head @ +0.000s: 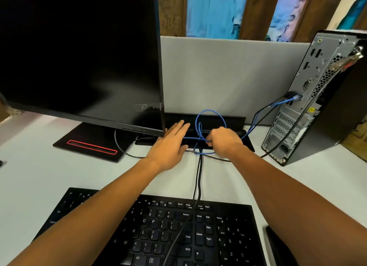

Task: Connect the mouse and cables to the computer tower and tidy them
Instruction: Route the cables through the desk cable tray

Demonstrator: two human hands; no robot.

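Note:
The computer tower [325, 82] stands at the right with its rear ports facing me. A blue network cable [210, 113] is plugged into its back, along with black cables [258, 114], and loops above the black cable tray [234, 120] at the desk's rear. My right hand [224, 140] is shut on the blue cable where the loop crosses. My left hand [170, 144] lies flat with fingers apart beside the loop, over the tray's left part, holding nothing. Black cables [199, 176] run from the tray down across the keyboard. No mouse is clearly visible.
A large black monitor [79, 53] on a black base with red trim [91, 146] fills the left. A black keyboard [158, 230] lies at the near edge. A grey partition [228, 72] backs the white desk [39, 176]. A dark object [278, 246] sits at the lower right.

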